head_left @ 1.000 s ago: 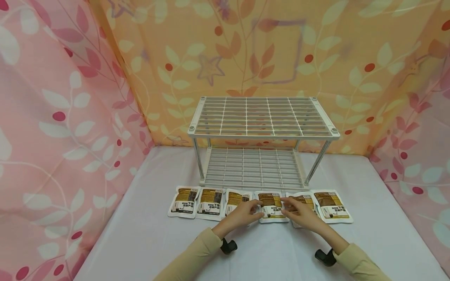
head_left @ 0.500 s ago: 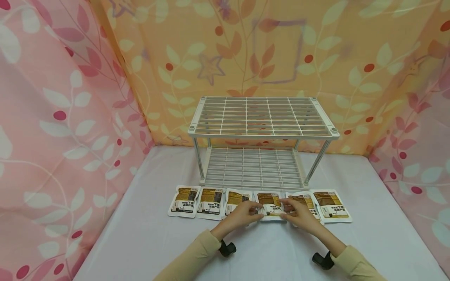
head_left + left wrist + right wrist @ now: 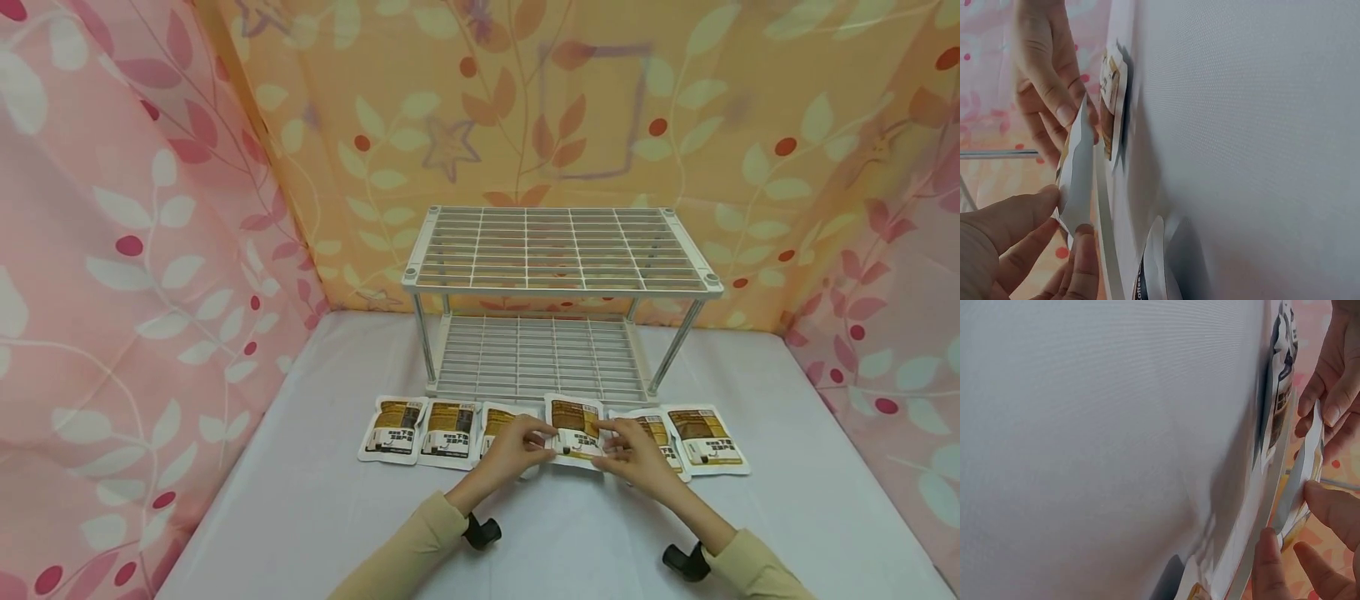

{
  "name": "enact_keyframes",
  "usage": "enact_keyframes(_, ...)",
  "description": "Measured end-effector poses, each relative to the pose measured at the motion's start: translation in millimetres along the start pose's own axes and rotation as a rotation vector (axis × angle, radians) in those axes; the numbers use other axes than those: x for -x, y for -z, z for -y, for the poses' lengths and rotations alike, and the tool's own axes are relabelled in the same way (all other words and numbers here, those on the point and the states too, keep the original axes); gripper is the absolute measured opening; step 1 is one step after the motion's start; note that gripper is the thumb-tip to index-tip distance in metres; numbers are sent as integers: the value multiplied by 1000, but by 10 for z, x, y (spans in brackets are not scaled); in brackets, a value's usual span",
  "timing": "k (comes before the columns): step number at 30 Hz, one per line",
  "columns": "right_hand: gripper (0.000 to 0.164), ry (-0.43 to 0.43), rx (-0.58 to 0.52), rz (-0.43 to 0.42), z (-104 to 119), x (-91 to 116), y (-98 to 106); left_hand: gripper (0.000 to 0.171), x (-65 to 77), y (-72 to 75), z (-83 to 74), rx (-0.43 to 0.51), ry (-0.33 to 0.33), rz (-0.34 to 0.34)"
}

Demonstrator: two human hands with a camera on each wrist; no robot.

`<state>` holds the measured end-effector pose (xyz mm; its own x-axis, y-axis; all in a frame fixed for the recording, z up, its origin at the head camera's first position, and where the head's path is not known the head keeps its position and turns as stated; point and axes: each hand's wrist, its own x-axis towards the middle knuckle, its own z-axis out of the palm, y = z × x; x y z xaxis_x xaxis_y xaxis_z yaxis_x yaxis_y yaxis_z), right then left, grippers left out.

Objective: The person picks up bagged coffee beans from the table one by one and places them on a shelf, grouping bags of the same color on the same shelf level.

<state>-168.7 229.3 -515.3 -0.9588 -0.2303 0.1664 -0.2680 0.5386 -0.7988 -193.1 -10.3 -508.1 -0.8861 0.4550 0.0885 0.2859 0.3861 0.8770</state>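
A white pouch with a brown-and-gold label (image 3: 573, 425) is pinched at its two sides between my hands, just in front of the wire rack. My left hand (image 3: 519, 447) grips its left edge, thumb in front. On the opposite edge, my right hand (image 3: 637, 454) pinches with thumb and fingers. Seen from the left wrist, the pouch's pale underside (image 3: 1080, 181) stands off the white cloth. In the right wrist view the same pouch (image 3: 1300, 475) also hangs clear of the surface. Similar pouches lie in a row on either side, partly covered by my hands.
Behind the row stands a two-tier white wire rack (image 3: 558, 250) on metal posts. Flat pouches lie at the left (image 3: 393, 431) and right (image 3: 705, 439) ends of the row. A white cloth (image 3: 585, 533) covers the table, with patterned curtains (image 3: 187, 208) around it.
The pouch between my hands has risen off the cloth and moved slightly toward the rack. Both hands have closed in on its edges. The other pouches stay about where they were.
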Motion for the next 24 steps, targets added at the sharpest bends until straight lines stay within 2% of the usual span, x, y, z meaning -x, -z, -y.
enact_keyframes(6,52,70,-4,-46,58,-20,-27,30,6,59,12,56,-34,-30)
enact_keyframes(11,51,138,65,-90,120,-62,-60,31,10,150,39,97,-56,-37)
enact_keyframes(16,55,156,86,-106,227,-118,-71,31,21,226,17,118,-63,-66)
enact_keyframes(24,63,166,111,-121,395,-185,-110,31,162,420,-336,176,-87,-106)
